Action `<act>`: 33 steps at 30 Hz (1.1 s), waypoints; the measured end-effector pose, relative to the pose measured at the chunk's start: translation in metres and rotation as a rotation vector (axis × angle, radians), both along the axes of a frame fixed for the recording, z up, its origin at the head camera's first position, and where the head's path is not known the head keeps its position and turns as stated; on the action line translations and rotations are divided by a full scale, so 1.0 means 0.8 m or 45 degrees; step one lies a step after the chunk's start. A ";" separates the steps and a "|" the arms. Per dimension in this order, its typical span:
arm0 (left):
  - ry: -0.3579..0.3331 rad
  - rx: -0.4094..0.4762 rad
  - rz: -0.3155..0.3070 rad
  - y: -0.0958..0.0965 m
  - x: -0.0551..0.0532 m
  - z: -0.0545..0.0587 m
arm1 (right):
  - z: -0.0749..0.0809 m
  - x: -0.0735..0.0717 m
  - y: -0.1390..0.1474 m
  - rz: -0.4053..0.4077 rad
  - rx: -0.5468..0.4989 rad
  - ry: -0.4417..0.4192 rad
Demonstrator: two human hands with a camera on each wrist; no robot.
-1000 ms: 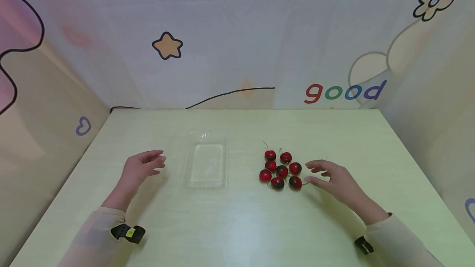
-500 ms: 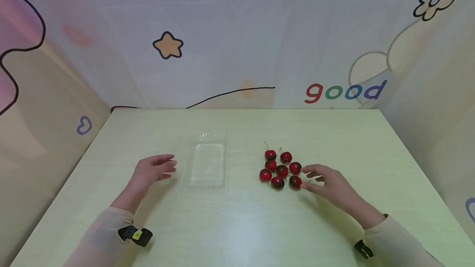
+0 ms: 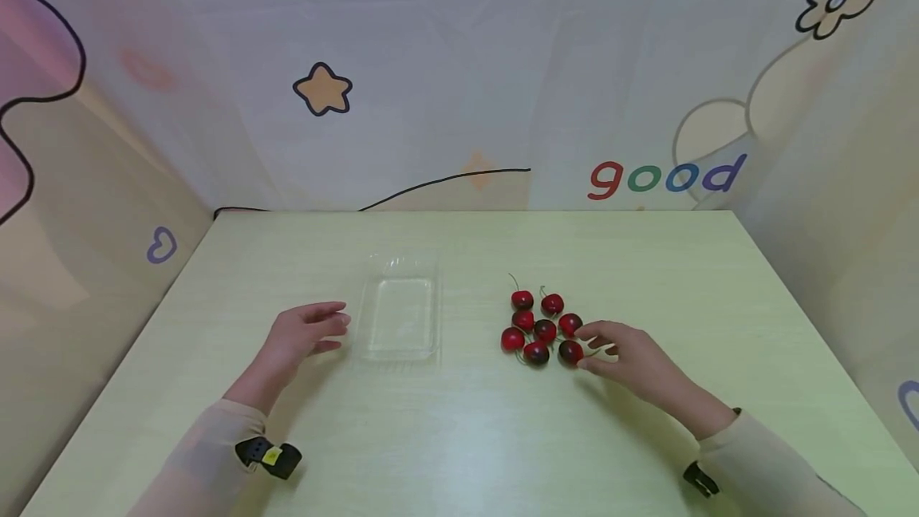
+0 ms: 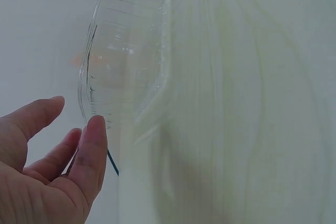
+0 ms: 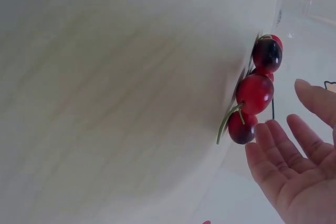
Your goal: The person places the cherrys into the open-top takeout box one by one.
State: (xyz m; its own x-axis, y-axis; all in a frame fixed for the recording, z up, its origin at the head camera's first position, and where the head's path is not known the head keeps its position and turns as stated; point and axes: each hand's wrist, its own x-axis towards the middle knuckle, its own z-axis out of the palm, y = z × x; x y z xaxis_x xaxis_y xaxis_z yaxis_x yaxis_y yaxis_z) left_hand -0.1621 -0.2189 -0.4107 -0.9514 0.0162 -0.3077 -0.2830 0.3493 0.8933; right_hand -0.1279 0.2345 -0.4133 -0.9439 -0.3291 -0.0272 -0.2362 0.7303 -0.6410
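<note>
A clear plastic container (image 3: 398,317) stands on the table left of centre, with nothing inside it. Just left of its side wall hovers my left hand (image 3: 301,333), fingers loosely bent and apart from each other; in the left wrist view the container (image 4: 126,56) rises beyond the fingertips. To the right of centre lies a cluster of several dark red cherries (image 3: 545,331) with green stems. My right hand (image 3: 632,353) is at the cluster's right edge, thumb and fingers spread beside the nearest cherry (image 5: 255,94). Nothing is gripped by either hand.
The pale wood-grain table (image 3: 445,437) ends at a printed backdrop (image 3: 445,86) behind and at both sides. A black strap device (image 3: 269,455) sits on the left sleeve, and another black piece (image 3: 701,479) is at the right sleeve.
My left hand has moved right, closer to the container. My right hand has moved slightly left toward the cherries. Container and cherries have stayed in place.
</note>
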 end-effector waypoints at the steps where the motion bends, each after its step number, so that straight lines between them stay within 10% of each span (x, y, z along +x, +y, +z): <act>1: -0.002 0.001 0.003 0.000 0.000 0.000 | 0.000 -0.001 -0.001 0.005 0.006 -0.008; 33: -0.045 0.060 0.050 0.007 -0.011 -0.004 | 0.001 -0.023 -0.009 0.041 0.112 -0.140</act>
State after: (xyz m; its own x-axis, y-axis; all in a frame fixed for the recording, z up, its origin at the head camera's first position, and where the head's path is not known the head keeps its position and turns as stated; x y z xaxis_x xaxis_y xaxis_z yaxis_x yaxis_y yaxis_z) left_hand -0.1706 -0.2131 -0.4143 -0.9400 -0.0058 -0.3410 -0.3274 0.2951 0.8976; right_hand -0.1461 0.2274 -0.4128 -0.9226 -0.3511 -0.1601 -0.1921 0.7778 -0.5985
